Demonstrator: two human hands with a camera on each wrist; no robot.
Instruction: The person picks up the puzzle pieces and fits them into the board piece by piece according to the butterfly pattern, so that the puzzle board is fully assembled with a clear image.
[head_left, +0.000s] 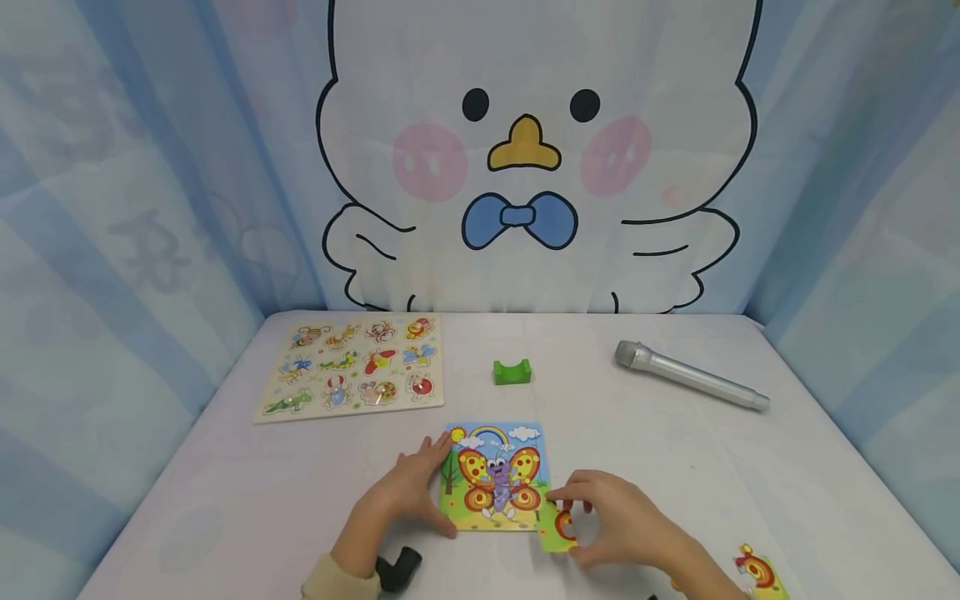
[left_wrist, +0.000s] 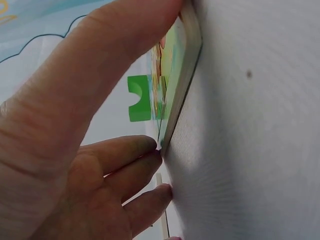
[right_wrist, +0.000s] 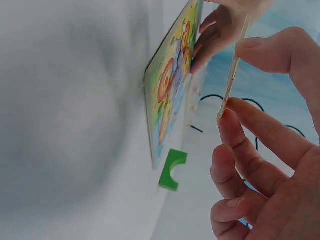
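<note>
A square butterfly puzzle board point(head_left: 498, 450) lies on the white table, its picture showing a rainbow and a purple-bodied butterfly. My left hand point(head_left: 408, 487) rests against its left side, thumb near the lower left corner and fingertips by the upper left edge. Between thumb and fingers, my right hand point(head_left: 618, 517) pinches a thin puzzle piece point(head_left: 553, 537), yellow-green with part of an orange-red ring. That piece is at the board's lower right corner, tilted up off the table; the right wrist view has the puzzle piece point(right_wrist: 231, 80) edge-on.
An insect puzzle board point(head_left: 352, 367) lies at the back left. A green notched block point(head_left: 512, 374) stands behind the butterfly board. Farther right is a silver microphone point(head_left: 690, 375). Loose puzzle pieces point(head_left: 763, 573) lie at the lower right; a black object point(head_left: 401, 569) sits by my left wrist.
</note>
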